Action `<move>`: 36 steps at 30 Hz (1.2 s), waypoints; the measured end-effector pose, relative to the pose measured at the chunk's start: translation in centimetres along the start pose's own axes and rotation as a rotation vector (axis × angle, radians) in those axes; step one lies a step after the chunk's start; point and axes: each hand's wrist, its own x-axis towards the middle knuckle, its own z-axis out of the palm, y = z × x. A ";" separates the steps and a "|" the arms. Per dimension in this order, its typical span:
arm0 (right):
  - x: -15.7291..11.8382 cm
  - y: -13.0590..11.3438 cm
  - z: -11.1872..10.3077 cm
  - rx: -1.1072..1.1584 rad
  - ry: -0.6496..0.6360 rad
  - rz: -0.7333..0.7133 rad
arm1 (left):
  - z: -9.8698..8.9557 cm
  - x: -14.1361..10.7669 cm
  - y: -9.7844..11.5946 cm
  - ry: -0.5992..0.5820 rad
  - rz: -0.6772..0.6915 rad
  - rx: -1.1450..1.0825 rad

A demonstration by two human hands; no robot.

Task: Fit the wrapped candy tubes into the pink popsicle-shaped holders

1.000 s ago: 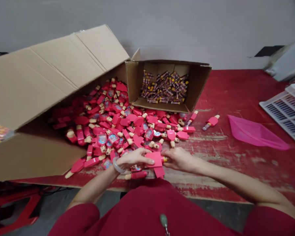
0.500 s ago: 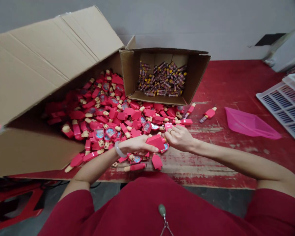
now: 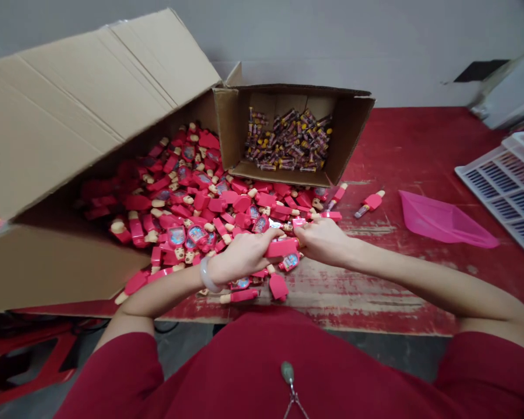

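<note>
My left hand point(image 3: 247, 253) is closed around a pinkish-red plastic toy case point(image 3: 282, 248), holding it sideways above the table's near part. At the right end of that case my right hand point(image 3: 325, 241) is closed, its fingertips pressed against it. Those fingers hide whatever small part lies between them. Under and left of both hands spreads a heap of similar red cases point(image 3: 196, 201), many with beige animal-head tops and some with blue picture labels. One red case point(image 3: 278, 286) lies just below my hands, near the table's front edge.
A big cardboard box point(image 3: 91, 99) lies on its side, the heap spilling out. Behind, a smaller box point(image 3: 229, 131) holds small tubes with yellow caps point(image 3: 288, 139). Rightward are a case with a tube point(image 3: 371, 203), a pink scoop point(image 3: 445, 220) and a white slatted crate point(image 3: 498, 186).
My left hand has turned over the case, so its narrow side shows and the thumb is now on top. My right hand has shifted slightly and stays at the case's end.
</note>
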 end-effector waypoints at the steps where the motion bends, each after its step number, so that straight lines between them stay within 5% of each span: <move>1: 0.2 0.0 -0.6 0.018 -0.089 0.030 | 0.1 -0.1 0.2 0.048 0.020 0.135; 3: 0.4 -0.1 -1.4 0.028 -0.164 0.055 | 0.4 -0.3 0.4 0.065 0.036 0.240; 6: 0.4 -0.3 -1.4 0.000 -0.099 0.022 | 0.4 -0.3 0.5 0.000 0.000 0.015; 12: -0.6 -0.9 -0.8 -0.061 0.164 -0.053 | 0.1 0.9 -0.6 -0.456 -0.215 -0.782; 14: -0.6 -1.0 -0.8 -0.032 0.144 -0.004 | 0.2 1.3 -0.9 -0.452 -0.178 -0.713; 16: -0.3 -0.8 -0.4 0.061 0.006 0.055 | 0.6 1.4 -0.8 -0.294 -0.091 -0.451; 19: 0.5 0.2 1.3 0.407 -0.330 0.093 | 1.4 1.4 -0.4 -0.051 0.039 -0.003; 22: 0.8 0.7 3.7 0.766 -0.646 0.077 | 2.2 1.7 -0.6 -0.028 0.110 0.184; 24: 0.5 0.3 5.1 0.725 -0.594 0.075 | 2.6 2.1 -1.5 -0.080 0.080 0.128; 27: -0.6 -1.1 6.4 0.309 -0.174 0.071 | 3.3 2.7 -3.3 -0.345 -0.074 -0.212; 29: -1.3 -1.9 6.7 0.114 -0.018 0.040 | 3.9 2.9 -4.2 -0.515 -0.135 -0.411; 32: -1.8 -2.0 6.9 0.179 -0.106 0.025 | 5.0 2.6 -4.8 -0.425 -0.019 -0.326; 36: -1.4 -1.1 8.4 0.715 -0.464 0.049 | 6.9 2.0 -4.6 -0.175 0.167 0.181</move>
